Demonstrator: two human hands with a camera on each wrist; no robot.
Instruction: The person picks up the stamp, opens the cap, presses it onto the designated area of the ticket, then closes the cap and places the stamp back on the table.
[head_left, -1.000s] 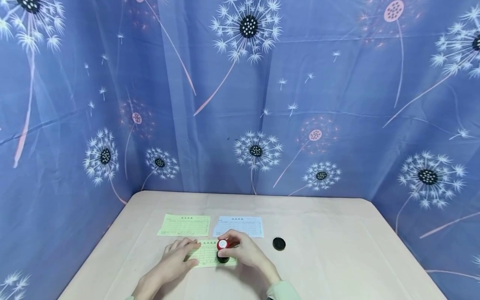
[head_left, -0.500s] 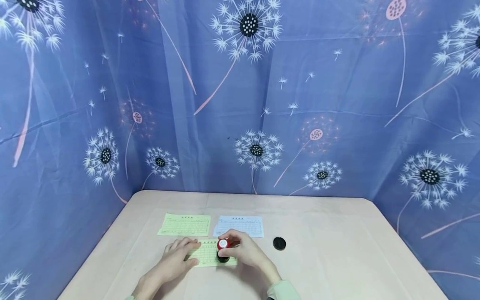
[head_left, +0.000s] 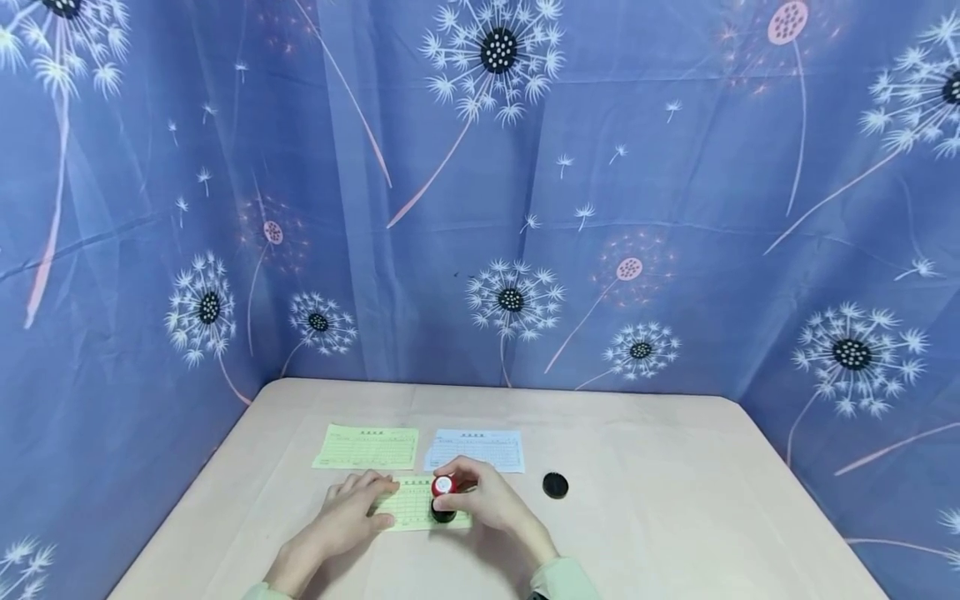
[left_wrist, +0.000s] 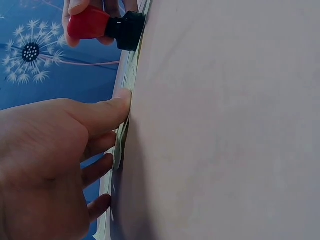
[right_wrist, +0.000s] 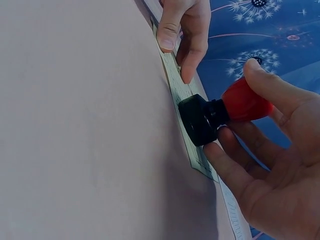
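A stamp with a red knob and black round base [head_left: 443,510] stands upright on the near green printed slip [head_left: 411,508]. My right hand [head_left: 487,502] grips it by the red knob, thumb on one side and fingers on the other, as the right wrist view shows. The stamp's base [right_wrist: 197,120] meets the paper there; its underside is hidden. My left hand [head_left: 341,518] rests on the slip's left end with fingers and thumb spread, and its thumb [left_wrist: 112,110] presses the paper in the left wrist view.
Behind lie a second green slip [head_left: 367,447] on the left and a blue slip [head_left: 480,450] beside it. A round black cap [head_left: 556,485] sits on the table [head_left: 675,500] right of my right hand. Blue dandelion-print curtains [head_left: 420,275] enclose the table's back and sides.
Both hands and the stamp stay in place on the slip. Only the head view shifts very slightly.
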